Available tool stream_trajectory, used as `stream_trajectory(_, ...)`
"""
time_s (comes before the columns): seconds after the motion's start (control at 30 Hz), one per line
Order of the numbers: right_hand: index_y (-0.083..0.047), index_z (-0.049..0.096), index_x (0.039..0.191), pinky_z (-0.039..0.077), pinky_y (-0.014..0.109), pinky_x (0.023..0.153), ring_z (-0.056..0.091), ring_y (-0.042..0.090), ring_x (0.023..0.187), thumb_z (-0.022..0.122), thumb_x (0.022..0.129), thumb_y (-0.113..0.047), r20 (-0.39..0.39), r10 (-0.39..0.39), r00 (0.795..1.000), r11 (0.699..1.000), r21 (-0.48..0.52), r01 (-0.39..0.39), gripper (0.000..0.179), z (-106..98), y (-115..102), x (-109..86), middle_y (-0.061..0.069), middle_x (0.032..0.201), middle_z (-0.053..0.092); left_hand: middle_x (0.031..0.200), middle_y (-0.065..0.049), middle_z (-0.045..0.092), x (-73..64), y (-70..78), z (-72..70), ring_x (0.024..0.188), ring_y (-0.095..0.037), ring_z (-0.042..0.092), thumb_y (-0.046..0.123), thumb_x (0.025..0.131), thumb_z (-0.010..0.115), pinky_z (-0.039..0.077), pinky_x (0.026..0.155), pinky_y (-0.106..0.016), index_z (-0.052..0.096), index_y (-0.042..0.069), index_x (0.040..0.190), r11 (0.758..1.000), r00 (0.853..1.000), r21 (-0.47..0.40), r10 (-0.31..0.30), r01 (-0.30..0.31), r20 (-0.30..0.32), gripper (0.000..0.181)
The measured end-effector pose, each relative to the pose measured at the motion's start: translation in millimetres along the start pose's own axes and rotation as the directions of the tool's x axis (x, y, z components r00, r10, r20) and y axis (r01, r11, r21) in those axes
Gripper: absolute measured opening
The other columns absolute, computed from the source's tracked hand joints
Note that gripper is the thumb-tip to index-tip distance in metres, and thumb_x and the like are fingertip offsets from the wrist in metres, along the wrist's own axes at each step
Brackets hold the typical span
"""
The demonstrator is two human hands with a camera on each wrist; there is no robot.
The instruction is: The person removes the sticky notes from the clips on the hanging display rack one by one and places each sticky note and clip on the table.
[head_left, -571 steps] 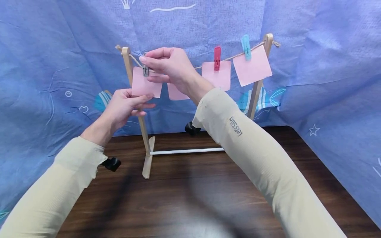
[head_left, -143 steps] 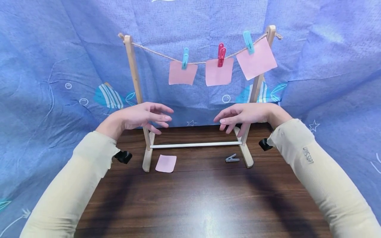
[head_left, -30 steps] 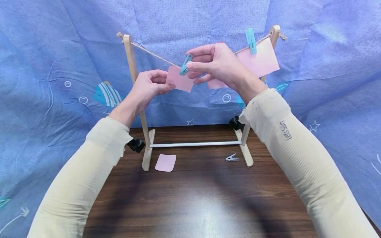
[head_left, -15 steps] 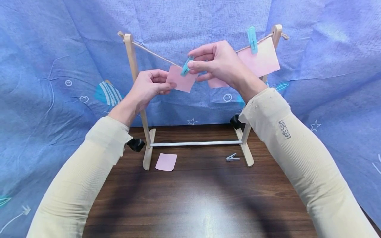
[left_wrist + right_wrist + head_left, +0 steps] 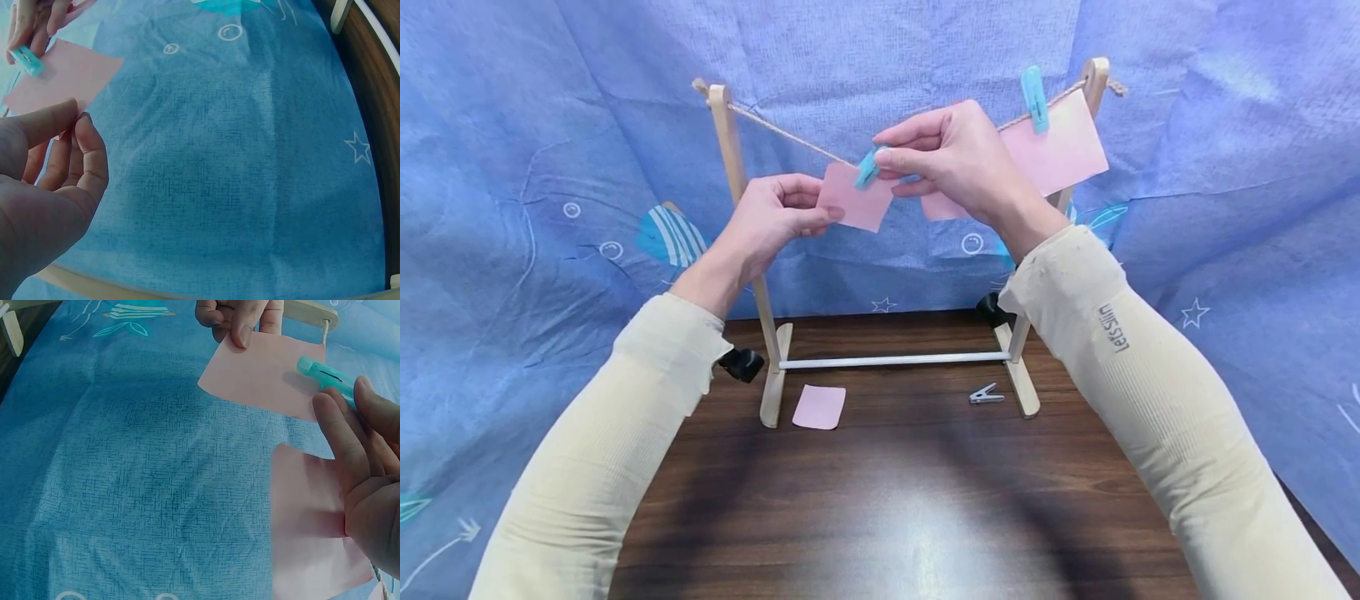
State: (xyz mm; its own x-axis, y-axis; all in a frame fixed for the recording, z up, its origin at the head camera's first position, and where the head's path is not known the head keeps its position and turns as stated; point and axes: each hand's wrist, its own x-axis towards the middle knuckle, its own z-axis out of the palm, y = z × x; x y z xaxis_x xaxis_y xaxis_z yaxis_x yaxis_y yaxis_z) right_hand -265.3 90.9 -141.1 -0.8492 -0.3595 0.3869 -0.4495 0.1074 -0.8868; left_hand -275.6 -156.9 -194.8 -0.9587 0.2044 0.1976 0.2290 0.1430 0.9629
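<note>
My left hand (image 5: 771,215) pinches the lower left corner of a pink paper square (image 5: 857,204), thumb in front. The square hangs tilted at the middle of the rope (image 5: 790,135). A light blue clothespin (image 5: 867,170) sits over its top edge, and my right hand (image 5: 973,167) pinches the handle end between thumb and fingers. In the right wrist view the clothespin (image 5: 328,378) lies across the edge of the paper (image 5: 262,372). Behind my right hand hangs another pink square (image 5: 943,207), partly hidden; its clothespin is covered in the head view.
A further pink square (image 5: 1060,150) hangs at the right under a blue clothespin (image 5: 1034,100). The rope runs between wooden posts (image 5: 730,137) joined by a white rod (image 5: 895,361). On the dark table (image 5: 865,517) lie a pink square (image 5: 819,407) and a grey clothespin (image 5: 986,395).
Nineteen seconds ago a grey clothespin and pink square were at the rope's left; both types now lie on the table. Since 4.8 s ago my hands rose to the middle square; lately the clothespin tilted slightly.
</note>
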Motion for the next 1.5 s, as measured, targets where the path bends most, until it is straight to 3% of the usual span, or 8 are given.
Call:
stream_trajectory(0.33,0.000,0.078,0.107,0.062,0.037,0.075,0.075,0.025,0.090,0.080,0.089,-0.009,-0.026,-0.037,0.999,0.999,0.032,0.038,0.021,5.6,9.9,-3.4,0.013,0.095,0.077,0.102,-0.005,0.075,-4.8,-6.5,-0.9,0.092,-0.021,0.069,0.013,0.087,0.082,0.057,0.082,-0.028,0.073,0.006,0.116,0.999,1.000,0.033,-0.022,0.021,0.006,0.031)
stream_trajectory(0.57,0.002,0.077,0.107,0.062,0.038,0.076,0.075,0.025,0.089,0.078,0.090,-0.012,-0.038,-0.086,0.996,0.995,0.040,0.088,0.022,17.3,17.0,-0.6,0.013,0.095,0.077,0.097,-0.003,0.075,-9.2,-9.2,-8.4,0.085,-0.017,0.068,0.012,0.087,0.082,0.057,0.079,-0.028,0.073,0.005,0.115,0.999,0.999,0.040,-0.028,0.029,-0.014,0.030)
stream_trajectory(0.9,0.003,0.077,0.105,0.062,0.035,0.076,0.076,0.023,0.087,0.079,0.089,-0.009,-0.084,-0.100,0.991,0.994,0.046,0.104,0.020,11.3,22.7,-2.7,0.012,0.093,0.077,0.097,-0.003,0.075,-3.9,-9.6,-2.6,0.081,-0.016,0.068,0.009,0.087,0.082,0.058,0.079,-0.030,0.073,0.005,0.114,1.000,1.000,0.016,-0.013,0.013,0.001,0.029)
stream_trajectory(1.13,0.005,0.076,0.107,0.061,0.035,0.080,0.076,0.023,0.087,0.080,0.088,-0.007,-0.094,-0.065,0.993,0.991,0.108,0.075,0.023,10.2,20.5,-2.2,0.013,0.095,0.077,0.100,-0.004,0.075,-3.7,-6.7,-3.0,0.086,-0.018,0.070,0.010,0.086,0.082,0.059,0.082,-0.032,0.072,0.004,0.116,1.000,1.000,0.019,-0.016,0.016,0.009,0.032)
stream_trajectory(1.33,0.008,0.074,0.111,0.061,0.037,0.081,0.076,0.026,0.089,0.080,0.086,-0.004,-0.089,-0.019,0.996,0.978,0.205,0.037,0.028,6.6,18.3,-3.2,0.016,0.097,0.076,0.100,-0.008,0.076,-4.4,-3.3,-2.0,0.094,-0.026,0.073,0.006,0.084,0.084,0.061,0.082,-0.034,0.072,0.002,0.115,0.999,1.000,-0.033,-0.013,0.014,0.023,0.033)
stream_trajectory(1.5,0.007,0.075,0.110,0.061,0.038,0.081,0.076,0.027,0.090,0.082,0.085,-0.003,-0.113,-0.006,0.994,0.969,0.247,0.034,0.028,2.6,15.2,-3.9,0.016,0.097,0.076,0.100,-0.012,0.076,-2.8,2.0,-0.3,0.090,-0.025,0.074,0.002,0.081,0.085,0.062,0.074,-0.034,0.072,0.001,0.112,0.996,0.999,-0.084,-0.009,0.012,0.034,0.034)
